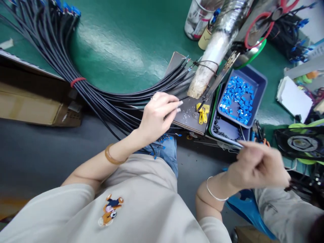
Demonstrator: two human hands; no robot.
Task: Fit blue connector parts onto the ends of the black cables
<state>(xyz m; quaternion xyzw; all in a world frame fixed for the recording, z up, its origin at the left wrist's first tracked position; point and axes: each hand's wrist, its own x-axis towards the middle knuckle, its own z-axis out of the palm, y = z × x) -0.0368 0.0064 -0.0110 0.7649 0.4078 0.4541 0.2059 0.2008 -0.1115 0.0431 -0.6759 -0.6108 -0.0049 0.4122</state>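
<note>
My left hand [160,116] is beside the black cables [121,98], its thumb and fingers drawn into a loose pinch. Whatever lies between those fingertips, if anything, is too small to make out. A dark cable end passes just behind them. My right hand [258,165] is blurred, fingers curled, in front of the trays; its contents are hidden. Small blue connectors [236,98] fill the upper grey tray [262,81], and black bits [222,130] lie in the lower tray [215,114]. A yellow tool [203,113] rests on the dark board [186,116].
A red tie [78,81] gathers the cable bundle. Over the board leans a wrapped white tube [207,67], with red-handled scissors [260,28] nearby. A clear jar [193,20] stands behind. A cardboard box [30,101] sits at left; another person's sleeve [283,209] shows lower right.
</note>
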